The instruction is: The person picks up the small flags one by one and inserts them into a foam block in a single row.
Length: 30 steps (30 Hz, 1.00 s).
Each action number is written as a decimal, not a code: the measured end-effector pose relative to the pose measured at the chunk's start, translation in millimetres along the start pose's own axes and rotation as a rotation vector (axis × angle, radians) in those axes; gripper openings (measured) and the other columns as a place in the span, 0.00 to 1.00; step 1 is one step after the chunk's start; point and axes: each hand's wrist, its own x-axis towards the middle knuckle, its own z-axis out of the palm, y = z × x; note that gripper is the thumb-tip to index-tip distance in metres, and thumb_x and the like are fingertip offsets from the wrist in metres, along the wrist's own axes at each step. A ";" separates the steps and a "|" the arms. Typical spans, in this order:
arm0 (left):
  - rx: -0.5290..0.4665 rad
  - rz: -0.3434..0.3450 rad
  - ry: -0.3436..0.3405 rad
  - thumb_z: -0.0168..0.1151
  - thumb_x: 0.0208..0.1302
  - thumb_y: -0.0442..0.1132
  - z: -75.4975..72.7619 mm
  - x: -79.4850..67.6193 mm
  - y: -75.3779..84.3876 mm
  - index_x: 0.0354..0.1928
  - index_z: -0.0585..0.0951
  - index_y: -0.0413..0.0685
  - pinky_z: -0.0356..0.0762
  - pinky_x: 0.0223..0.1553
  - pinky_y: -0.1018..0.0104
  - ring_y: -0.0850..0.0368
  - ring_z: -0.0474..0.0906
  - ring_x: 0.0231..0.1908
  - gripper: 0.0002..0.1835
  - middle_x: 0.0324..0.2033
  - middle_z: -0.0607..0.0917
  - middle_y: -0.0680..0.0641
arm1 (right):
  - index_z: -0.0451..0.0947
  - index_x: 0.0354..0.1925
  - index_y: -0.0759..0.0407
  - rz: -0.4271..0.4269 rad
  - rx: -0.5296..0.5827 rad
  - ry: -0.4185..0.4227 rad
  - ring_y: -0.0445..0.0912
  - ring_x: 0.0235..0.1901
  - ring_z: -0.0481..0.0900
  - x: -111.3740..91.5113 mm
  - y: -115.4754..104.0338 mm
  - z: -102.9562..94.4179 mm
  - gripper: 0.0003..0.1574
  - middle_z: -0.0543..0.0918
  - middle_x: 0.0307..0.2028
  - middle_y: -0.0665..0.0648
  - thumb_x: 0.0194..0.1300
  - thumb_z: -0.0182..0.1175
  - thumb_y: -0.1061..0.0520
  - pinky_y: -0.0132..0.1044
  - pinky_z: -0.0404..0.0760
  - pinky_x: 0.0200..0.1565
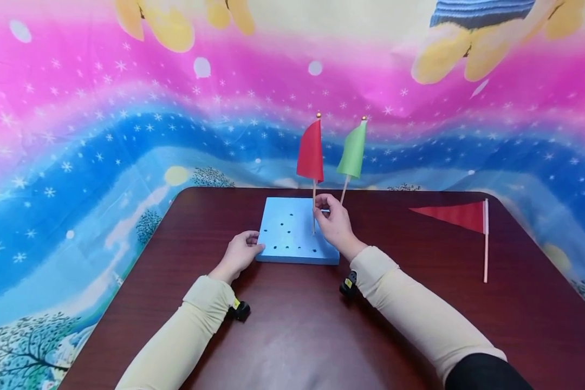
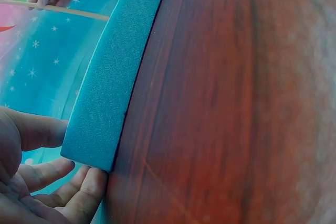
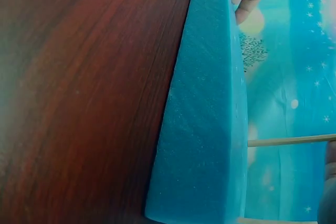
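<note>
The backdrop (image 1: 95, 76) runs out of view at the top and sides, cutting off its printed yellow shoes. In front of it is the table (image 1: 283, 325), its near edge out of view. Both pale sleeves (image 1: 170, 330) cover parts of it; the right one meets black cloth cut off at the bottom.

The blue block (image 1: 278, 211) lies on the table, its far right part hidden behind the right hand (image 1: 336, 221). That hand's finger and thumb pinch the stick of the red flag (image 1: 311, 151), which stands upright over the block; its foot meets the top, but I cannot tell whether it is in a hole. The green flag (image 1: 353, 151) leans slightly just beside it; in the head view the hand hides its foot. A red pennant (image 1: 463, 215) lies well apart on the right.

The left hand (image 1: 239, 253) grips the block's near left corner, its fingers partly hidden in the head view. Small black cameras (image 1: 241, 311) hang under the wrists. Dark holes (image 1: 288, 232) dot the block; the right hand may cover more.
</note>
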 end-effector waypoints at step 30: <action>-0.016 -0.003 0.002 0.63 0.72 0.32 0.4 2.1 -2.2 0.67 0.74 0.31 0.77 0.56 0.50 0.41 0.77 0.57 0.24 0.55 0.79 0.34 | 0.76 0.51 0.69 0.032 -0.097 0.027 0.59 0.51 0.80 -3.9 23.0 8.9 0.10 0.80 0.48 0.66 0.73 0.59 0.68 0.54 0.80 0.56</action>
